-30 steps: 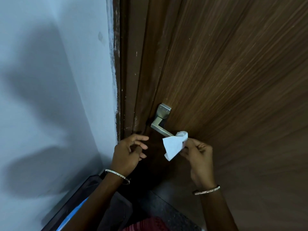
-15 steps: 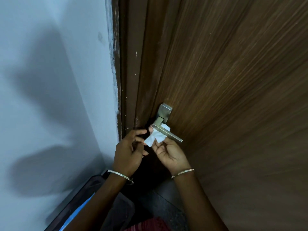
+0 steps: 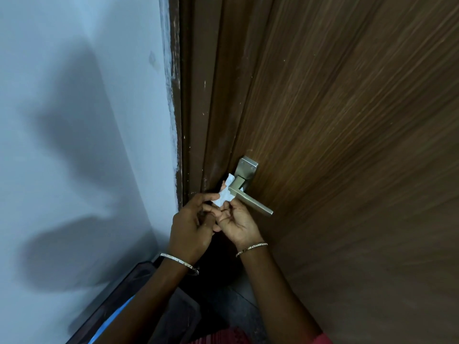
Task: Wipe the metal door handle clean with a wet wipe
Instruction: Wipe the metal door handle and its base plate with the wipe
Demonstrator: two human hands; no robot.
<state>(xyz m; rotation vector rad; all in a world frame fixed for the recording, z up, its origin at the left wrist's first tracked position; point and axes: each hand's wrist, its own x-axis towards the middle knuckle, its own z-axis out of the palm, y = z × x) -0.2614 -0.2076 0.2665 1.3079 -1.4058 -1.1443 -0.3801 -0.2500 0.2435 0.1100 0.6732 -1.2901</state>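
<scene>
A brushed metal lever handle (image 3: 253,201) with a square plate sits on the brown wooden door (image 3: 335,120), its lever pointing right and down. A white wet wipe (image 3: 224,196) is pressed against the neck end of the lever, under and left of it. My right hand (image 3: 237,223) holds the wipe from below, fingers up behind the handle. My left hand (image 3: 190,225) is just left of it, thumb and forefinger pinching the wipe's left edge. Both wrists wear thin bracelets.
The dark door frame (image 3: 196,95) runs up the middle, with a pale blue-white wall (image 3: 74,120) to its left. A dark object with a blue stripe (image 3: 119,306) lies low at the wall. Dark floor (image 3: 238,299) shows below the hands.
My right hand carried the wipe left along the lever from its free end to the neck. My left hand rose and took the wipe's edge.
</scene>
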